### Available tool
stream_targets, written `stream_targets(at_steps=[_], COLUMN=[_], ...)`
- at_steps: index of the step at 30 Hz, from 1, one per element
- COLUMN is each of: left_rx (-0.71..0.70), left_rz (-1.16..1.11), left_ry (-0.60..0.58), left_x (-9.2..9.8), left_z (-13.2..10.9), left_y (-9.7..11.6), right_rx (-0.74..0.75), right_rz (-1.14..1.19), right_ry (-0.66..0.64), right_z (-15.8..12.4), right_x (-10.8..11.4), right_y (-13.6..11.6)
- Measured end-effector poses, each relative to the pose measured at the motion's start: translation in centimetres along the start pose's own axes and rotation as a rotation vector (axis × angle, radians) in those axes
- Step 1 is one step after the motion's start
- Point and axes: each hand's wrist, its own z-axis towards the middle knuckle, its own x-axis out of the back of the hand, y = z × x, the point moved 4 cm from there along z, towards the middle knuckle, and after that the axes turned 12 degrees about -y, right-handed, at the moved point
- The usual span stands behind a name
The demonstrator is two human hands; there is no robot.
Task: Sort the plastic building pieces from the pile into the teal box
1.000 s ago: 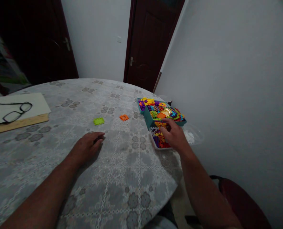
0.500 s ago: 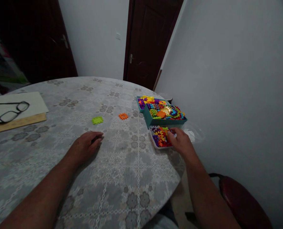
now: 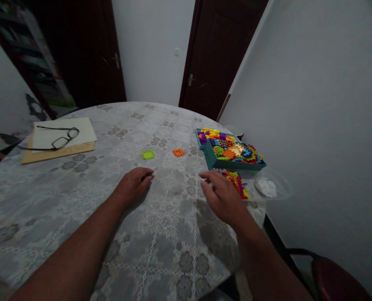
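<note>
My left hand (image 3: 135, 184) rests on the tablecloth, fingers loosely bent, thumb apart, and holds nothing visible. Just beyond its fingertips lies a flat lime-green toothed plastic piece (image 3: 148, 155). An orange toothed piece (image 3: 178, 152) with an open centre lies to the right of it. My right hand (image 3: 221, 194) is over the table, beside and partly in front of a small tray of mixed coloured plastic pieces (image 3: 238, 184). Its thumb and index fingertips point left with a gap between them; no piece shows there. The undersides of its fingers are hidden.
Behind the tray stands a teal box (image 3: 236, 163) filled with colourful gears, with a second teal tray (image 3: 201, 142) of pieces behind it. Clear plastic packaging (image 3: 269, 188) lies at right. Eyeglasses (image 3: 60, 143) rest on paper (image 3: 87, 129) at left. A dark-red chair (image 3: 339, 278) stands lower right.
My right hand has come out of the small tray and moved left over the tablecloth. My left hand stays near the green piece. The view has turned left.
</note>
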Motion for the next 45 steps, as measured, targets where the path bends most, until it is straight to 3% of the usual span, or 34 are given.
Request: stream_targets(at_steps=[2,4,8,10,13,18,21,25,32,38,45], left_rx=[0.006,0.013,0.033,0.049,0.067,0.083,0.131,0.212,0.218,0.269,0.266], left_rz=[-0.008,-0.016,-0.022,-0.018,-0.017,-0.023,-0.054,-0.108,-0.109,-0.103,-0.121], left_ry=[0.007,0.022,0.078,0.109,0.139,0.175,0.246,0.315,0.293,0.285,0.264], left_x=[0.1,0.2,0.6,0.8,0.8,0.4,0.5,1.1,1.6,2.2,2.3], left_z=[-0.1,-0.1,-0.3,-0.4,-0.5,-0.5,-0.6,-0.8,-0.7,-0.6,-0.4], left_y=[0.2,0.3,0.2,0.2,0.1,-0.2,-0.4,-0.6,-0.5,-0.5,-0.3], right_rx=[0.082,0.059,-0.254,-0.393,-0.458,-0.381,-0.203,0.008,0.024,0.028,-0.012], right_rz=[-0.010,-0.071,-0.170,-0.223,-0.304,-0.278,-0.140,-0.143,-0.406,-0.408,-0.356], right_ry=[-0.089,-0.143,-0.088,-0.050,-0.057,-0.102,-0.109,-0.169,-0.380,-0.399,-0.417], right_z=[3.3,7.3,14.1,15.9,17.5,20.0,21.6,22.6,23.3,23.0,18.8], right_x=[-3.4,-6.7,-11.3,-12.4,-13.5,-14.5,-15.6,-17.5,-19.2,-18.1,-15.1], right_y=[-1.3,-1.1,1.7,3.1,4.2,4.3,2.5,-0.9,-4.2,-4.6,-5.1])
